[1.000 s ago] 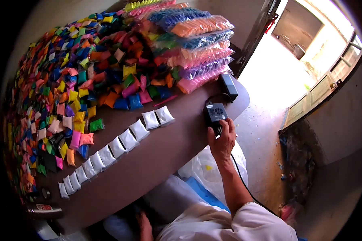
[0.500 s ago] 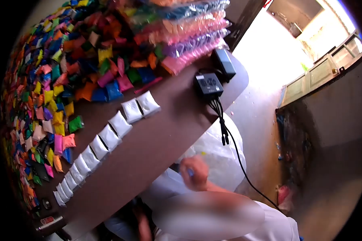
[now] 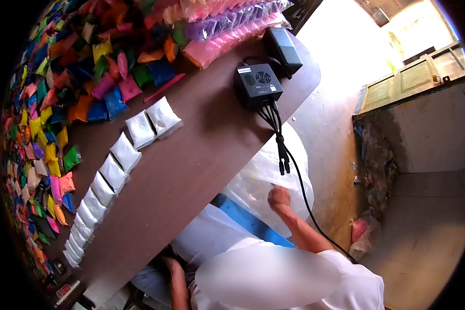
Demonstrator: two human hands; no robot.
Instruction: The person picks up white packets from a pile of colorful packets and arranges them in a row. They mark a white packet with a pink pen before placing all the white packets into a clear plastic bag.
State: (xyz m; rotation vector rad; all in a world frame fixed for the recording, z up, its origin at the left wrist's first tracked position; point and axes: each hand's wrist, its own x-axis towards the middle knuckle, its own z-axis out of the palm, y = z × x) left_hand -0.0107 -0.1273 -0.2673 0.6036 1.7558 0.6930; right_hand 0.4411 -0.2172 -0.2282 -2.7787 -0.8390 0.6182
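Note:
My right hand point(image 3: 279, 199) is closed, with its fingers over a translucent white plastic bag point(image 3: 294, 150) beside the table. What it holds, if anything, I cannot make out. Below the bag a blue surface point(image 3: 253, 219) shows. My left hand point(image 3: 169, 263) is low by the table's near edge, dark and partly hidden, its fingers unclear. On the brown table point(image 3: 165, 196), several small white packets point(image 3: 113, 173) lie in a slanting row. Many small coloured packets point(image 3: 51, 155) are heaped along the left and far side.
A black box with a fan grille point(image 3: 258, 85) and a grey-black device point(image 3: 282, 50) stand near the table's right corner. A black cable point(image 3: 306, 204) hangs past the bag. Larger bags of pink and purple packets point(image 3: 237, 23) are stacked at the back.
My right hand has moved right and up over the bag. The blue bit seen in its fingers no longer shows. More of the blue surface is visible, and the view has shifted.

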